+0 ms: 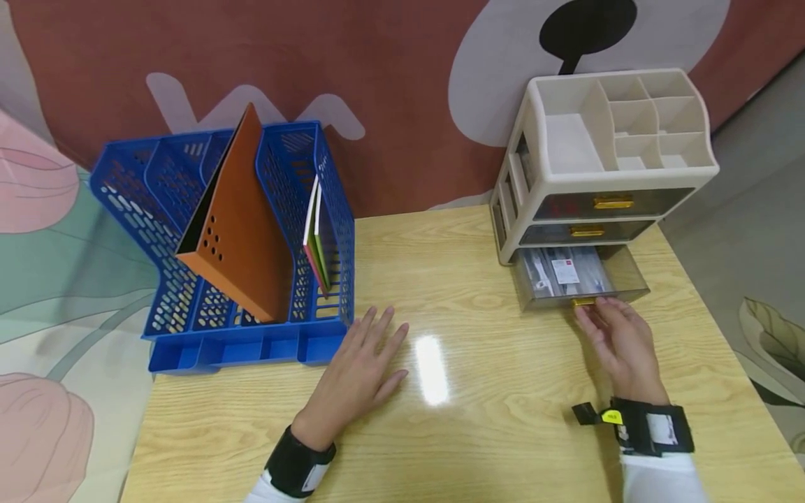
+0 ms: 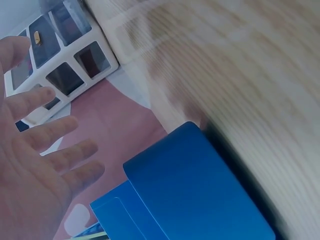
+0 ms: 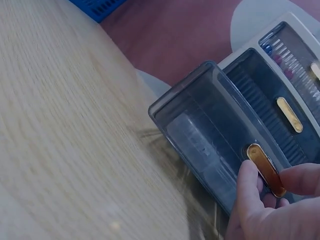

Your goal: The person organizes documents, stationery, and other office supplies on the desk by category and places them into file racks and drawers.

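My right hand [image 1: 622, 342] is at the front of the lowest drawer [image 1: 629, 279] of a cream desktop organizer [image 1: 541, 168]. Its thumb and fingers pinch the gold drawer handle [image 3: 266, 171], as the right wrist view shows. The smoky, see-through drawer stands pulled out, and clear plastic packets [image 1: 591, 269] with a white label lie inside it. My left hand [image 1: 355, 374] has its fingers spread and holds nothing. It is low over the wood table, beside the front right corner of a blue file rack [image 1: 251, 342].
An orange folder [image 1: 245, 230] leans in the file rack, with thin booklets [image 1: 319, 237] in its right slot. Two closed drawers with gold handles sit above the pulled-out one, under an open-topped compartment tray [image 1: 572, 140]. A reddish patterned cloth [image 1: 402, 84] hangs behind the table [image 1: 478, 433].
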### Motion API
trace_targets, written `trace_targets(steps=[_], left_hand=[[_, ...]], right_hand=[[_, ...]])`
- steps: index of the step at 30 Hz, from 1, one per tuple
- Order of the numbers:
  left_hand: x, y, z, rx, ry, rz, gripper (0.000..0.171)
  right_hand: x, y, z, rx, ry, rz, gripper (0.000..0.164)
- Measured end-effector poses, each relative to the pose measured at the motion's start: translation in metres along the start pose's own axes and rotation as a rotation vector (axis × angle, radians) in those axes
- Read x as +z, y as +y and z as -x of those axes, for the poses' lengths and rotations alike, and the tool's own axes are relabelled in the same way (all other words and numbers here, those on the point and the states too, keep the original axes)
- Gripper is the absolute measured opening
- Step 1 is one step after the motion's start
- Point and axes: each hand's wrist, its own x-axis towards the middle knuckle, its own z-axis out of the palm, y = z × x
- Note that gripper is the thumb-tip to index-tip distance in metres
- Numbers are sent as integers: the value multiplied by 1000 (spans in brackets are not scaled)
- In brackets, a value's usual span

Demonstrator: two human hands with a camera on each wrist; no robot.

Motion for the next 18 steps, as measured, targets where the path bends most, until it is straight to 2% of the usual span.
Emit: trace_targets(steps=[6, 12, 18], left_hand=[[1, -2, 2, -14, -9, -13, 69], [1, -2, 5, -20, -13, -7, 68], [1, -1, 8, -20, -3, -2, 69]], right_hand=[[9, -3, -14, 22, -29, 57, 27], [21, -6, -35, 26, -12, 7, 20], [30, -9, -53, 33, -12, -20, 24]])
